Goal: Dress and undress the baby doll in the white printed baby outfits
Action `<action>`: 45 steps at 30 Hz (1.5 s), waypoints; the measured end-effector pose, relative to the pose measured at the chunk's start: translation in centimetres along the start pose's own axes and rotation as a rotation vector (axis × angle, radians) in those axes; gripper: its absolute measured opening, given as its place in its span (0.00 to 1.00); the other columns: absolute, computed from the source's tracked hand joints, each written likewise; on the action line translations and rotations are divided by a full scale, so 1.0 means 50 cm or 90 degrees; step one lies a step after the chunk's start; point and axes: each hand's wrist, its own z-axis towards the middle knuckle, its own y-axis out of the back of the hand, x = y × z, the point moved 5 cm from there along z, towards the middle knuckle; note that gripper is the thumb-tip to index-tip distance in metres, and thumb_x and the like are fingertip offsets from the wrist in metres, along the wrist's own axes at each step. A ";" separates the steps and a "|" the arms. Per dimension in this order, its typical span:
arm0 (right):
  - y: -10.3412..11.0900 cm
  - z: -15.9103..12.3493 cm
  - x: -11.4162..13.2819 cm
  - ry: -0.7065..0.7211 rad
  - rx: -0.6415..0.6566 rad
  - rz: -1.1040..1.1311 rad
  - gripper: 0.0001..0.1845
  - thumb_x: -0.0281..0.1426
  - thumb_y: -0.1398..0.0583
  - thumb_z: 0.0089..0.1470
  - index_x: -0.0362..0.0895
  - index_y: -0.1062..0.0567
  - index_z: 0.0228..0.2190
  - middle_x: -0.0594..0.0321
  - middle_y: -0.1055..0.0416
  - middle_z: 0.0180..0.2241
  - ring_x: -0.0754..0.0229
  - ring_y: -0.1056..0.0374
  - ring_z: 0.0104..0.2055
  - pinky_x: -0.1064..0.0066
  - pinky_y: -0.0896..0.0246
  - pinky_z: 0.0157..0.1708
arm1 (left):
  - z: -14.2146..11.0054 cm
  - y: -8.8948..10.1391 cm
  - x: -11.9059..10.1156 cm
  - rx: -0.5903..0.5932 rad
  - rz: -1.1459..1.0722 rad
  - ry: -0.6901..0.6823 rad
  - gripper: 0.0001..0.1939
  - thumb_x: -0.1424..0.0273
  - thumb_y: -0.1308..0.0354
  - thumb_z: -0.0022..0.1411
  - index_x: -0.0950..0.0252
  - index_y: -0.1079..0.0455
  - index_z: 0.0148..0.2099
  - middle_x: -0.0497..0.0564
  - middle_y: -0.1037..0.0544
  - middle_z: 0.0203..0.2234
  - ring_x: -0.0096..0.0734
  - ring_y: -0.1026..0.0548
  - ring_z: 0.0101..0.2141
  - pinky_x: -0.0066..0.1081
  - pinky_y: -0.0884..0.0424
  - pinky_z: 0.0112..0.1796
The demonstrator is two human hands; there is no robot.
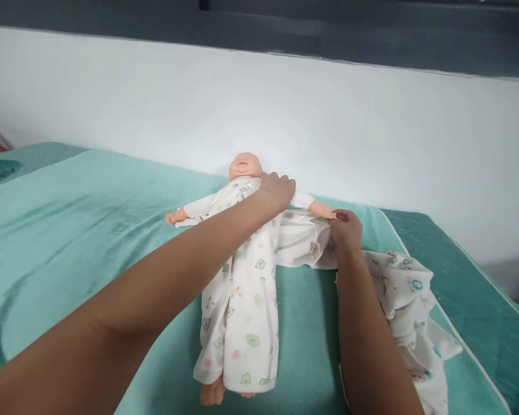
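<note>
A baby doll [242, 167] lies on its back, its head toward the wall and both arms spread. It wears white long sleeves and a white printed romper [255, 311], with bare feet showing at the bottom. My left hand [279, 190] reaches across the chest, its fingers curled around the doll's shoulder and upper sleeve. At the end of that same arm, my right hand [346, 227] is closed at the doll's fingertips [326, 211]. White cloth [300, 239] is spread beneath that arm, close to my right fingers. My right hand hides the exact contact.
Crumpled white printed clothing [409, 300] lies right of my right forearm. A green sheet [90, 230] covers the bed, with a darker green strip [471, 282] along the right. Behind stands a white wall [155, 104], and a dark ledge [285, 29] runs above.
</note>
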 end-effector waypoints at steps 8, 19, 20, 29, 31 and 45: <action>-0.002 -0.009 0.026 0.020 -0.092 0.240 0.13 0.34 0.47 0.50 0.46 0.28 0.37 0.56 0.21 0.45 0.56 0.25 0.51 0.63 0.31 0.49 | -0.023 -0.040 -0.057 0.035 -0.059 -0.063 0.22 0.77 0.44 0.64 0.65 0.31 0.60 0.63 0.27 0.56 0.52 0.30 0.57 0.48 0.35 0.53; -0.156 -0.165 0.142 0.276 0.330 0.021 0.23 0.46 0.45 0.63 0.49 0.27 0.53 0.56 0.31 0.62 0.52 0.38 0.65 0.54 0.47 0.67 | -0.147 -0.089 0.182 -0.236 -0.454 0.155 0.19 0.58 0.55 0.73 0.61 0.30 0.55 0.53 0.25 0.55 0.40 0.29 0.56 0.36 0.33 0.55; -0.162 -0.172 0.145 0.283 0.342 0.027 0.23 0.46 0.45 0.63 0.49 0.28 0.54 0.57 0.34 0.64 0.53 0.40 0.67 0.54 0.50 0.68 | -0.155 -0.100 0.194 -0.249 -0.489 0.166 0.19 0.57 0.53 0.73 0.62 0.30 0.55 0.53 0.25 0.55 0.40 0.29 0.55 0.36 0.33 0.55; -0.168 -0.202 0.172 0.373 0.331 0.003 0.24 0.49 0.41 0.60 0.51 0.32 0.53 0.54 0.43 0.66 0.48 0.50 0.70 0.48 0.56 0.69 | -0.173 -0.086 0.161 -0.443 -0.346 -0.018 0.15 0.58 0.45 0.70 0.64 0.30 0.37 0.56 0.23 0.42 0.43 0.29 0.47 0.38 0.33 0.46; -0.163 -0.209 0.180 0.400 0.285 -0.003 0.21 0.48 0.40 0.59 0.49 0.31 0.48 0.52 0.41 0.61 0.47 0.47 0.66 0.48 0.53 0.66 | -0.180 -0.084 0.151 -0.490 -0.289 -0.043 0.20 0.55 0.49 0.72 0.64 0.32 0.33 0.55 0.24 0.35 0.42 0.29 0.42 0.37 0.36 0.41; -0.129 -0.218 0.162 0.299 0.432 -0.048 0.28 0.51 0.45 0.61 0.47 0.45 0.19 0.70 0.48 0.21 0.63 0.49 0.27 0.67 0.53 0.31 | -0.265 -0.134 0.204 -0.388 -0.455 0.070 0.30 0.50 0.56 0.72 0.62 0.48 0.21 0.45 0.40 0.15 0.29 0.41 0.22 0.34 0.48 0.30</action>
